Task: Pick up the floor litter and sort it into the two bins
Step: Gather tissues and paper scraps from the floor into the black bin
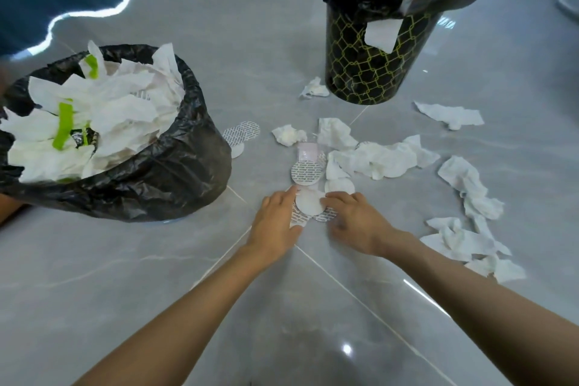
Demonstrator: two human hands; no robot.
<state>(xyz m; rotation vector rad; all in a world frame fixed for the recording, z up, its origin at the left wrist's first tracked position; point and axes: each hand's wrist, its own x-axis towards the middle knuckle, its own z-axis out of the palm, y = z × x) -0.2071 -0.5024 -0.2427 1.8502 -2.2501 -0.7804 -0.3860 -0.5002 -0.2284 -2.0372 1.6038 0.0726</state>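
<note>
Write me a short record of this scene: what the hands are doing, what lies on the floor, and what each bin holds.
hands: left hand flat on printed discs; right hand touching the white disc between them, grip unclear
litter: more discs beyond the hands; crumpled tissues scattered to the right
wide bin: left, black liner, heaped with white paper and green strips
tall bin: far right, patterned, black liner, green scraps showing
surface: grey tiled floor
</note>
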